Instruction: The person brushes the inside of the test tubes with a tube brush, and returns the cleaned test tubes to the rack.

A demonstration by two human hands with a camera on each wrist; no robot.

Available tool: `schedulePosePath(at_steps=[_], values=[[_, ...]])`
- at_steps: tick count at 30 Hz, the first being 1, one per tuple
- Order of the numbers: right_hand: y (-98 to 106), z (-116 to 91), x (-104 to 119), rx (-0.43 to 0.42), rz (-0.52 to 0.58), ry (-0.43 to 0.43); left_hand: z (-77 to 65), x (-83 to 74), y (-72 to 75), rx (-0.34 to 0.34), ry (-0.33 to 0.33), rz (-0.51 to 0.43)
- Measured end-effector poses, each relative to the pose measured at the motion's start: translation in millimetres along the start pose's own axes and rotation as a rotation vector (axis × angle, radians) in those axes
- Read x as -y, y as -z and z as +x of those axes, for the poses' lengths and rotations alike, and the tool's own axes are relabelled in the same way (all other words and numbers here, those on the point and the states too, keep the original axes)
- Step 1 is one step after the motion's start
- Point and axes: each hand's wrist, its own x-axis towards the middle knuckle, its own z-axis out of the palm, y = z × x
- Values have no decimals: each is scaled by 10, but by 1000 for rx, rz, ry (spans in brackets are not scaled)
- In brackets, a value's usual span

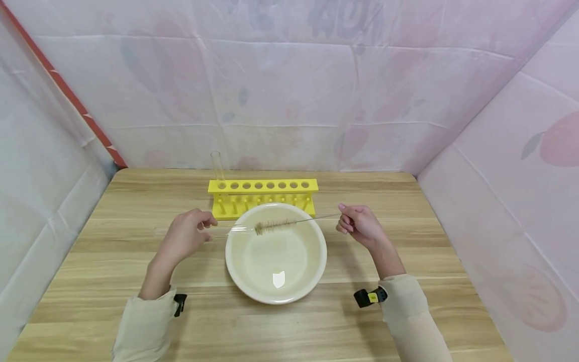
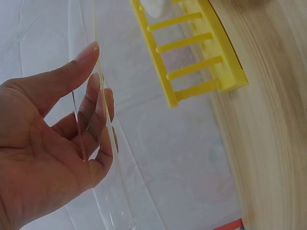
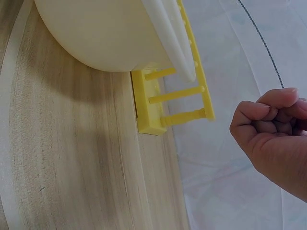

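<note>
My left hand [image 1: 183,236] holds a clear glass test tube [image 1: 232,230] lying nearly level, thumb on one side and fingers on the other. The tube's open end points right, over the basin. From the right, my right hand [image 1: 363,226] pinches the thin twisted wire handle of a test tube brush [image 1: 277,225], its other fingers curled in. The brush's bristles hang above the basin, their tip beside the tube's mouth; whether the tip is inside cannot be told. In the left wrist view, the tube [image 2: 114,208] runs through the grasp, its rounded end low.
A cream basin [image 1: 276,300] stands on the wooden table [image 1: 280,332] between the hands. Behind it is a yellow test tube rack [image 1: 262,186] with holes and pegs. Another glass test tube [image 1: 217,163] stands in its leftmost hole. Printed cloth walls [image 1: 280,100] enclose the table.
</note>
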Motion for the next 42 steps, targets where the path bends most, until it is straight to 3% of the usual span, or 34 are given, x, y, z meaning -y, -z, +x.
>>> schedulePosePath(at_steps=[8,20,34,42], values=[[-19,7,18,0,-20,1,5,3,2,-8,-32,-13],[-94,46,70,-4,-37,13,3,1,5,5,0,-14],[-142,70,68,3,-59,-7,32,50,-43,-2,-47,-139],[-201,75,71,-4,-97,-5,44,48,-68,7,-44,-134]])
